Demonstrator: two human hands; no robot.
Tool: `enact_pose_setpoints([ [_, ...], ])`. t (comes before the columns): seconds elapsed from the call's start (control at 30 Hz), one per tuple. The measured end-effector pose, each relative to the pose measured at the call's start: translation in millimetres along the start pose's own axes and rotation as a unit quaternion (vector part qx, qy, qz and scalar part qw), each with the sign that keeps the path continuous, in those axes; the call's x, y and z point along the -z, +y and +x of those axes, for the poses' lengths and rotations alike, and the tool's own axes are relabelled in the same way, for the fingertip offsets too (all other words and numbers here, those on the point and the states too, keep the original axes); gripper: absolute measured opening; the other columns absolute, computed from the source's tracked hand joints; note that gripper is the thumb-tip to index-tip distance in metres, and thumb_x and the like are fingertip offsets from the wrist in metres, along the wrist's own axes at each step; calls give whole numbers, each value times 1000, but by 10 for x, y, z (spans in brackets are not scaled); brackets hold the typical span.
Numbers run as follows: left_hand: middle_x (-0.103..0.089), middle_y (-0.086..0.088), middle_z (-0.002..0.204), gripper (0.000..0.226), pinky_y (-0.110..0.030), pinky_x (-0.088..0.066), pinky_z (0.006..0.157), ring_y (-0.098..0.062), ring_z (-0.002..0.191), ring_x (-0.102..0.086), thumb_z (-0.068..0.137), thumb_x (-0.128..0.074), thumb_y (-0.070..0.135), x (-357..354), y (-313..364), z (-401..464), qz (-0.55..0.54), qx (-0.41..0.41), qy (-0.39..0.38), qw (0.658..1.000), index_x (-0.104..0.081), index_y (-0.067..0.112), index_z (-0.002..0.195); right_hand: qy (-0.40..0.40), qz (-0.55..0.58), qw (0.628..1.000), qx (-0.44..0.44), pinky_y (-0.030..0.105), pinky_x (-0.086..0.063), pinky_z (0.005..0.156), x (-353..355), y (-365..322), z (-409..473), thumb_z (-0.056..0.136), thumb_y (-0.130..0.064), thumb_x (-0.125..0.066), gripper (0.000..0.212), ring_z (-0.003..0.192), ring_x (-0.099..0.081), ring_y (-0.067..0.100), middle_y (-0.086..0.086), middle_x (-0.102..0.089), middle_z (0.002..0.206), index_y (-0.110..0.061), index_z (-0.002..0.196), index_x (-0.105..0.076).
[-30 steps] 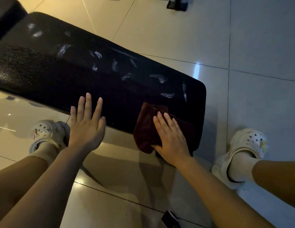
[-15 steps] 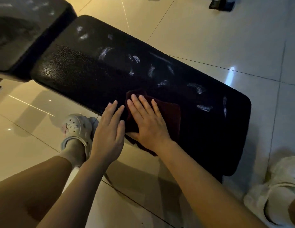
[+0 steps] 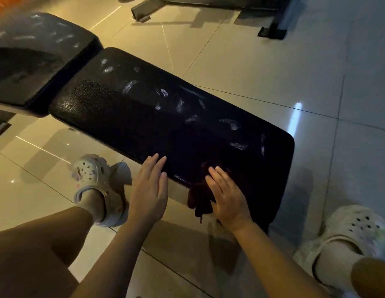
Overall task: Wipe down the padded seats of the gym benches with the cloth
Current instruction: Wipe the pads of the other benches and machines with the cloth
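Two hands lie at the near edge of the black padded seat (image 3: 144, 117). The right hand (image 3: 227, 195) presses the dark red cloth (image 3: 199, 197) flat, fingers (image 3: 217, 175) straight and close together; the cloth hangs over the edge just left of them. The left hand (image 3: 149, 189) rests beside it, fingers straight, holding nothing. White scuffs mark the pad beyond the fingertips. A pale clog (image 3: 94, 179) stands on the tiled floor (image 3: 262, 61) left of the left hand.

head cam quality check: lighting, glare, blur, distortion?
Head view: dim, warm cast on the left, cooler on the right; the dark maroon cloth under the right hand nearly merges with the black padded bench seat; specular streak on the glossy floor tiles; mild softness throughout; wide-angle bowing at edges; left hand readable.
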State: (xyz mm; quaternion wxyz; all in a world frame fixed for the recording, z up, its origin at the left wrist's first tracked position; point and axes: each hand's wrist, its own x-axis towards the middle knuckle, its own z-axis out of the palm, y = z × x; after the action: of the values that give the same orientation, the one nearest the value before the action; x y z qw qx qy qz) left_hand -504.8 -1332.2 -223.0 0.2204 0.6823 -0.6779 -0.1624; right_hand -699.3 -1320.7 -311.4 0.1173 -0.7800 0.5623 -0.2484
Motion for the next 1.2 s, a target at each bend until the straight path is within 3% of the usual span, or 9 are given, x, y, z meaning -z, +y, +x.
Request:
enact_pose_setpoints([
  [0.27,-25,-2,159,65,-48,-14,120,-18,149,-14,95,-11,49,-212,101,-253,25,-39,-43,998,-33,20,150,54,45,989,-128,59,-35,107,257,731,-839,88,-25,-43,51,141,-26,27,6,-32,150,-14,138,-39],
  [0.4,-26,-1,158,63,-46,-8,121,-16,148,-13,95,-12,46,-194,158,-216,41,-34,-25,998,-33,21,150,63,54,978,-193,58,-27,113,177,590,-684,91,-31,-40,53,143,-27,29,12,-39,151,-14,141,-37],
  [0.6,-31,-3,156,48,-51,-21,118,-15,144,-21,100,-38,24,-151,110,-103,20,42,35,998,-36,19,148,-60,69,995,-30,42,-4,120,53,-24,299,95,-44,-27,63,149,-9,23,8,-25,159,-13,150,-33],
  [0.77,-44,-3,145,51,-33,-34,109,-18,132,-40,96,-54,9,-36,176,-100,5,110,65,992,-41,20,144,-69,154,985,-18,28,14,119,-36,-297,616,93,-51,-20,67,148,6,7,-8,-9,161,-20,152,-27],
  [0.87,-50,7,133,57,-37,-46,103,-9,122,-50,88,-69,25,-8,303,-201,-190,191,-16,963,-39,40,134,-91,306,945,-70,26,3,121,113,-314,618,102,-41,-35,47,136,11,-21,-29,-6,152,-32,148,-32],
  [0.93,-50,18,127,60,-20,-46,98,-1,119,-51,82,-75,31,-8,392,-310,-249,182,-70,949,-38,49,126,-97,446,882,-120,18,-14,113,324,-427,605,103,-26,-42,41,126,-2,-32,-43,-11,143,-50,135,-33],
  [1.03,-51,26,117,47,-7,-37,87,8,113,-48,84,-73,33,18,504,-500,-170,148,9,974,-42,49,115,-115,577,792,-162,16,-35,99,669,-621,507,102,-23,-43,41,121,-36,-17,-41,-35,129,-58,122,-41],
  [1.13,-51,25,116,38,-11,-38,83,3,111,-49,87,-70,30,107,697,-778,-188,182,78,962,-45,48,109,-154,587,785,-125,10,-38,89,1032,-773,339,103,-24,-42,35,113,-44,-15,-31,-47,124,-52,123,-48],
  [1.2,-53,23,116,37,-12,-41,82,3,109,-50,87,-69,26,191,883,-946,-211,185,101,954,-47,47,109,-172,593,781,-96,19,-41,97,1305,-829,211,102,-27,-41,33,118,-49,-5,-21,-53,128,-48,126,-51],
])
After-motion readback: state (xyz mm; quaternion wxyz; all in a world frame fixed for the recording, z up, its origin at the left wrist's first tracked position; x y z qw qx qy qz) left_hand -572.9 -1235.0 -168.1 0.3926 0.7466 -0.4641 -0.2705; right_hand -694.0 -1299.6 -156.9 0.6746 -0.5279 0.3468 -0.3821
